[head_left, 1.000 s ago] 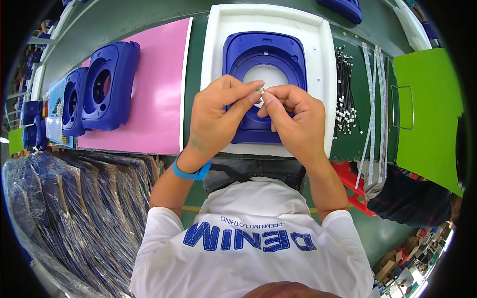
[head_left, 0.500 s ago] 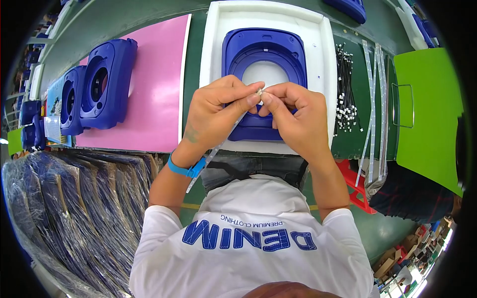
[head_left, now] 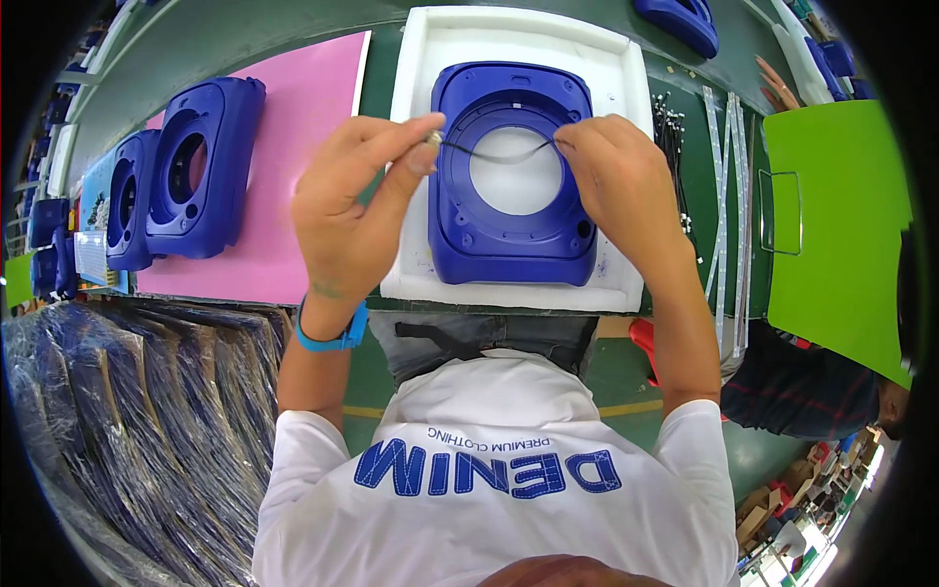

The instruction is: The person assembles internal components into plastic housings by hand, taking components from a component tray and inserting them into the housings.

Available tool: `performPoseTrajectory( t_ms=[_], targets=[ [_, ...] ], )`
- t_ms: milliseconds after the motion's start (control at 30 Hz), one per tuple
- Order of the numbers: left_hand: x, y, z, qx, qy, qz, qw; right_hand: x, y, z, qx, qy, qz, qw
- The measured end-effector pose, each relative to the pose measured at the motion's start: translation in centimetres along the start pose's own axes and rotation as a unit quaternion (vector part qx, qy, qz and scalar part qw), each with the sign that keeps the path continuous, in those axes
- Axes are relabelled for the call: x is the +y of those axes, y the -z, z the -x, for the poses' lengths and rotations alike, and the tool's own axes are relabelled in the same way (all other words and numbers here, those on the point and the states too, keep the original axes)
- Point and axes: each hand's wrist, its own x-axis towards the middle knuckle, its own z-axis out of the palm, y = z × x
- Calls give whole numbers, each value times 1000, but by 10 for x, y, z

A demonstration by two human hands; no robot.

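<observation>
A thin black cable (head_left: 489, 157) sags between my two hands above a blue plastic housing (head_left: 514, 249) with a large round opening. At its left end, my left hand (head_left: 357, 196) pinches a small pale connector (head_left: 433, 140) between thumb and forefinger. My right hand (head_left: 621, 181) grips the other end of the cable, its fingertips bent down over it and hiding that end. Beneath the hands, the housing lies in a white foam tray (head_left: 411, 245). The light strip seen earlier below my left hand does not show now.
Two blue housings (head_left: 210, 171) stand tilted on the pink sheet (head_left: 293, 196) at left. To the right lie black cables (head_left: 668, 137), pale light strips (head_left: 724, 196) and a green board (head_left: 831, 215). Another person's hand (head_left: 778, 86) shows at the far right.
My hands have moved apart, left hand leftward and right hand a little right and up, with the cable now stretched between them. The light strip has gone from sight. Another person's hand has appeared.
</observation>
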Motion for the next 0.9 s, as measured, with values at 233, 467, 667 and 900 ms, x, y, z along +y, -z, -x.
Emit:
performPoseTrajectory(
  t_ms=[233,467,667,900],
  targets=[
    [-12,-30,25,-91,10,-30,995,27,-40,-33,84,37,-87,992],
    [-18,-32,28,-129,-2,-47,990,25,-50,-35,93,32,3,995],
    [-19,-33,29,-127,15,-38,991,22,-55,-33,110,20,-4,994],
    [-17,-33,28,-132,20,-36,990,25,-53,-37,34,129,142,981]
  ],
)
